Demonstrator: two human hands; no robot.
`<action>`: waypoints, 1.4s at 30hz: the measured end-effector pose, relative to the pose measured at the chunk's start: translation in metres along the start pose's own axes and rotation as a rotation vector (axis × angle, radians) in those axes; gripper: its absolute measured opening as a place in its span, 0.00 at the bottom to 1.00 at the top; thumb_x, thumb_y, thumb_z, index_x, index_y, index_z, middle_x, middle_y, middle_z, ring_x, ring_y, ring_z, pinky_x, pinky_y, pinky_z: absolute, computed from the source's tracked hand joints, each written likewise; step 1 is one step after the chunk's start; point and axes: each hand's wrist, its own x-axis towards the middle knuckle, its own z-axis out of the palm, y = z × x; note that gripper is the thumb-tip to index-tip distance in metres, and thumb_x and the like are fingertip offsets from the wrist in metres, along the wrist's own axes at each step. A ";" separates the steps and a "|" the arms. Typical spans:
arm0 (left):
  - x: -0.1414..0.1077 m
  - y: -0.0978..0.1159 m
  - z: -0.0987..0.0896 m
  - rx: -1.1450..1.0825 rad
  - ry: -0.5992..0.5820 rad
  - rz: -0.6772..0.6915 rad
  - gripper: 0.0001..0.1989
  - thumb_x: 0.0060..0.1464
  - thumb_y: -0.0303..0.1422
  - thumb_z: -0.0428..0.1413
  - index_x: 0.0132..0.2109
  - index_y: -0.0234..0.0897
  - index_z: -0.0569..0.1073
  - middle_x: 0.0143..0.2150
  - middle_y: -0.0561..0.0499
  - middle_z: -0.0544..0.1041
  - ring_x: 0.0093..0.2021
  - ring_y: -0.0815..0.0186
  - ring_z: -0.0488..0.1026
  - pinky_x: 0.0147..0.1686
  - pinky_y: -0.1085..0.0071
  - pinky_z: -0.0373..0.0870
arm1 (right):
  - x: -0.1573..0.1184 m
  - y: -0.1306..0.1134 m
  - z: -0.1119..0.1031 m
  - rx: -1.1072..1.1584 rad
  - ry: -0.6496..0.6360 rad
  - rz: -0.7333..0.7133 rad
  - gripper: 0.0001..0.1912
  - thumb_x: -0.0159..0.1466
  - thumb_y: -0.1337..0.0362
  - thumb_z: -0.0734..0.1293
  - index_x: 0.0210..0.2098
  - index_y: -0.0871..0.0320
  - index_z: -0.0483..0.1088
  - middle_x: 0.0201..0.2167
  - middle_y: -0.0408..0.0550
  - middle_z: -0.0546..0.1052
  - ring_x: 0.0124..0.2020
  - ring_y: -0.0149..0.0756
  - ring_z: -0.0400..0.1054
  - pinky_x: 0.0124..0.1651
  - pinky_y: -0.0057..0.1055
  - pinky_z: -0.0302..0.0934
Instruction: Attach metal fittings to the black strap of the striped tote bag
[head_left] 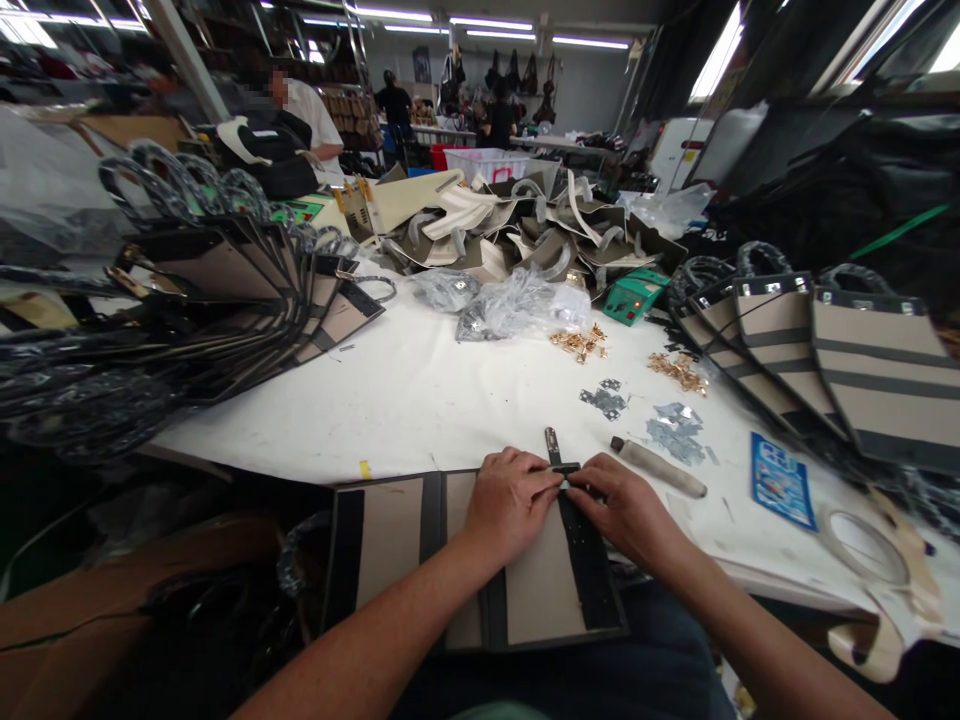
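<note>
So the beige-and-dark panel [536, 585] is at the near edge of the white tabletop [420, 390], far side by the table edge, the rest hanging out toward the person's lap. L hand [510, 505] is on top of it, fingers bunched narrow w/ the tips at a small dark tab [564, 469] at the panel's far edge. R hand [626, 505] comes in from the other side, thumb + index close tog. at the same tab. Fingertips of both are nearly touching; can't tell if either one has it pinched, too small. A metal-ended strap [553, 445] sticks out past the tab, away from the person.

Just right of the hands there's a rod-like tool w/ a dark tip [660, 467], then a blue packet [784, 480] and a tape roll [864, 547] nr the table's near R corner. Beyond the tool: flat grey metal pcs [681, 435], dark plates [604, 402] and 2 gold hardware piles [579, 344] [677, 373], w/ a green box [635, 297] behind.

Clear plastic bags [510, 305] sit farther back, in front of a big heap of bag parts [480, 225]. Handled panels are stacked along the L edge [262, 300], more at the R edge [881, 365]. Couple ppl in the bkgd, one in a light top [311, 115].
</note>
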 end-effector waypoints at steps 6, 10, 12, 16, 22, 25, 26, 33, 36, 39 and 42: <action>0.001 -0.002 0.003 -0.014 0.027 0.001 0.08 0.64 0.35 0.60 0.48 0.52 0.82 0.48 0.53 0.80 0.50 0.58 0.71 0.48 0.57 0.66 | -0.004 -0.001 0.003 -0.014 0.064 -0.021 0.11 0.71 0.63 0.63 0.41 0.52 0.78 0.38 0.48 0.76 0.39 0.40 0.74 0.44 0.34 0.67; 0.003 -0.005 0.006 -0.041 0.039 0.033 0.10 0.62 0.31 0.61 0.49 0.52 0.81 0.52 0.53 0.79 0.53 0.58 0.70 0.49 0.57 0.66 | 0.002 -0.004 0.000 -0.063 -0.011 -0.001 0.10 0.69 0.65 0.63 0.37 0.53 0.78 0.36 0.48 0.75 0.38 0.40 0.74 0.44 0.35 0.67; 0.005 -0.006 0.007 -0.066 0.031 0.054 0.10 0.62 0.30 0.61 0.47 0.51 0.81 0.54 0.53 0.78 0.55 0.58 0.70 0.50 0.57 0.65 | 0.008 -0.007 -0.008 -0.050 -0.083 0.017 0.10 0.68 0.66 0.65 0.36 0.52 0.79 0.36 0.47 0.76 0.38 0.40 0.74 0.44 0.35 0.66; 0.008 -0.008 0.005 -0.101 0.000 0.056 0.08 0.63 0.30 0.60 0.44 0.50 0.81 0.50 0.54 0.80 0.53 0.58 0.70 0.50 0.57 0.64 | 0.028 0.004 -0.033 0.002 -0.138 0.051 0.09 0.66 0.62 0.68 0.41 0.50 0.81 0.39 0.45 0.80 0.42 0.40 0.75 0.48 0.33 0.67; 0.011 -0.007 0.004 -0.135 -0.004 0.032 0.07 0.62 0.30 0.60 0.43 0.48 0.81 0.47 0.52 0.81 0.51 0.58 0.70 0.49 0.57 0.62 | 0.071 0.063 -0.065 -0.333 0.127 0.376 0.13 0.64 0.55 0.67 0.41 0.52 0.81 0.42 0.49 0.82 0.42 0.46 0.75 0.44 0.37 0.65; 0.011 -0.007 0.005 -0.128 0.007 0.026 0.07 0.62 0.30 0.60 0.43 0.47 0.81 0.44 0.51 0.80 0.49 0.58 0.70 0.47 0.57 0.62 | 0.081 0.078 -0.065 -0.379 0.126 0.469 0.13 0.61 0.52 0.69 0.35 0.53 0.81 0.38 0.52 0.82 0.38 0.49 0.75 0.37 0.37 0.61; 0.011 -0.007 0.005 -0.125 0.009 0.025 0.07 0.62 0.30 0.60 0.43 0.47 0.81 0.44 0.51 0.80 0.49 0.58 0.70 0.47 0.58 0.62 | 0.082 0.080 -0.063 -0.384 0.126 0.494 0.13 0.61 0.52 0.69 0.34 0.53 0.81 0.37 0.52 0.82 0.38 0.50 0.75 0.36 0.37 0.60; 0.010 -0.010 0.008 -0.081 0.010 0.039 0.06 0.61 0.31 0.61 0.44 0.48 0.81 0.43 0.52 0.79 0.47 0.59 0.71 0.47 0.58 0.61 | 0.087 0.090 -0.059 -0.240 0.168 0.557 0.11 0.57 0.56 0.72 0.35 0.54 0.80 0.37 0.50 0.83 0.37 0.45 0.75 0.35 0.34 0.61; 0.011 -0.011 0.008 -0.034 -0.004 0.076 0.06 0.62 0.32 0.60 0.44 0.48 0.81 0.43 0.52 0.79 0.46 0.59 0.72 0.45 0.58 0.61 | 0.088 0.091 -0.065 -0.111 0.173 0.558 0.09 0.57 0.57 0.70 0.32 0.55 0.78 0.29 0.48 0.82 0.31 0.42 0.74 0.33 0.33 0.62; 0.013 -0.013 0.007 -0.006 -0.035 0.112 0.07 0.62 0.33 0.60 0.44 0.48 0.82 0.45 0.51 0.79 0.46 0.59 0.73 0.44 0.59 0.62 | 0.078 0.077 -0.074 0.013 0.176 0.544 0.11 0.60 0.55 0.69 0.35 0.56 0.78 0.28 0.48 0.82 0.30 0.40 0.75 0.32 0.31 0.63; 0.016 -0.015 0.008 -0.018 -0.076 0.101 0.07 0.62 0.33 0.60 0.44 0.47 0.82 0.45 0.51 0.79 0.47 0.60 0.73 0.44 0.61 0.64 | 0.054 0.045 -0.081 0.138 0.154 0.476 0.14 0.60 0.53 0.70 0.39 0.57 0.78 0.32 0.49 0.83 0.32 0.39 0.76 0.35 0.31 0.66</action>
